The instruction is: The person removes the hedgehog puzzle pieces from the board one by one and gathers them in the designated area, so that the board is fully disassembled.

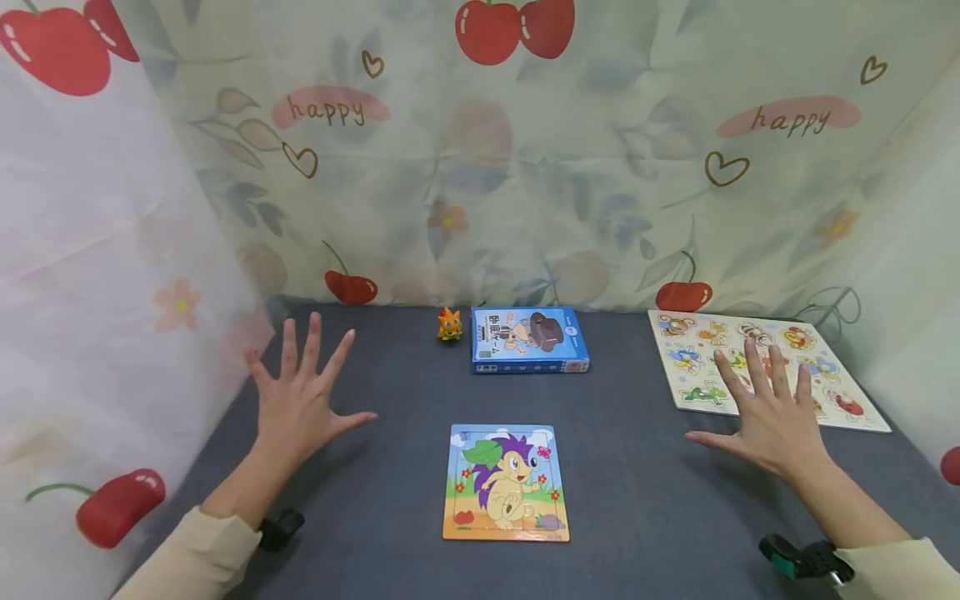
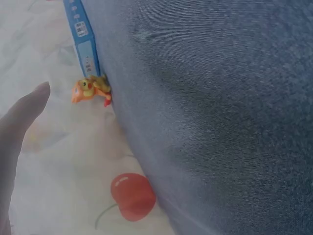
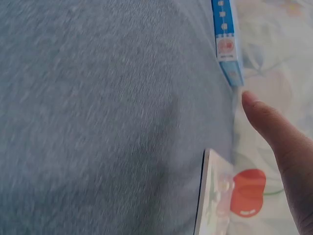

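Puzzle [image 1: 506,483] on my feed: cherry-print cloth [image 1: 405,175] walls the dark grey table [image 1: 375,508]; the pale board [image 1: 832,379] lies right, partly behind the right hand [image 1: 776,429]. I see that and the left hand [image 1: 298,410] spread wide, holding nothing; between them, the square puzzle shows a purple-spined hedgehog.

An orange figurine [image 1: 450,325] stands just beside a blue box [image 1: 525,340], before a cherry-printed cloth [image 1: 510,233].
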Tool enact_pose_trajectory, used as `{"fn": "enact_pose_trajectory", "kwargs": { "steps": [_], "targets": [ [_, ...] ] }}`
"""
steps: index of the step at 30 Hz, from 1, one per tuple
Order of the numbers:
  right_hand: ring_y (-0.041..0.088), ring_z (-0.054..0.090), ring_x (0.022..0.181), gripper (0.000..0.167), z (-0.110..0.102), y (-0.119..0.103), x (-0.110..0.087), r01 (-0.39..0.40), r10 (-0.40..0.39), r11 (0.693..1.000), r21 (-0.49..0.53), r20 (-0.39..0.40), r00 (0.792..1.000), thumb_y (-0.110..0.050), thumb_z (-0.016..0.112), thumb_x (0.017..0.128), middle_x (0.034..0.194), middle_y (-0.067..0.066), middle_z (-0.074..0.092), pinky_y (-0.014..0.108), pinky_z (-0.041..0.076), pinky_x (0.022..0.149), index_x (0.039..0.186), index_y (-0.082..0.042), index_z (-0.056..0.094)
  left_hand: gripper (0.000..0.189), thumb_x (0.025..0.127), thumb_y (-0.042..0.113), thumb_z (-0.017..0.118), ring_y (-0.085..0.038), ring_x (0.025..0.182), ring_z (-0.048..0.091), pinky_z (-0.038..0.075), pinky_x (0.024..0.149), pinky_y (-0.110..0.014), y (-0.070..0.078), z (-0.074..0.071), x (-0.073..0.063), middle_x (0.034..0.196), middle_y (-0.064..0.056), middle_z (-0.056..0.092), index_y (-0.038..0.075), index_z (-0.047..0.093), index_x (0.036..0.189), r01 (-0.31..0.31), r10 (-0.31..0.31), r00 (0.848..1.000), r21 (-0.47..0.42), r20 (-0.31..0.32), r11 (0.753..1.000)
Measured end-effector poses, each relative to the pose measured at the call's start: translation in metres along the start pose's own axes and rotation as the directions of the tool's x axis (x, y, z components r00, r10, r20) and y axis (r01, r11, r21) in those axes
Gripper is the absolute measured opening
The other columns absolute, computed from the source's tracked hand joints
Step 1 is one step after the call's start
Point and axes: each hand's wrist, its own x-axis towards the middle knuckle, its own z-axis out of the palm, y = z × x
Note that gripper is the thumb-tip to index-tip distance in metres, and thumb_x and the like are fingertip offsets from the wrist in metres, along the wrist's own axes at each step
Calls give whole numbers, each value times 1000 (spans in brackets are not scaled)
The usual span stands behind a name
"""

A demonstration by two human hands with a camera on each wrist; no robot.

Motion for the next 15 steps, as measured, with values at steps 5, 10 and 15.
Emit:
{"fn": "enact_pose_trajectory", "kwargs": {
  "steps": [5, 10, 15],
  "targets": [
    [35, -14, 143, 121, 1, -10, 5, 24, -24, 1000, 3, -3, 1000, -76, 64, 59, 157, 18, 0, 66, -5, 109, 151, -26, 3, 116, 60, 92, -1, -35, 143, -18, 0, 97, -78, 3, 0, 0, 158, -12, -9, 21, 29, 147, -4, 3, 999, 27, 33, 1000],
    [37, -11, 143, 122, 3, -18, 9, 50, -50, 999, -6, -1, 999, -76, 64, 59, 157, 17, -3, 65, -2, 109, 151, -26, 2, 115, 60, 92, 1, -35, 143, -17, -1, 97, -78, 9, 1, 4, 158, -12, -9, 22, 28, 147, -15, 14, 999, 20, 39, 1000],
    [37, -12, 143, 119, 5, -27, 16, 72, -72, 997, -6, 17, 997, -77, 62, 61, 157, 17, -3, 67, 3, 108, 151, -24, 4, 114, 59, 91, 7, -36, 142, -18, -7, 99, -76, 15, 0, 6, 157, -12, -12, 22, 25, 148, -22, 21, 996, 12, 83, 1000]
  ]
}}
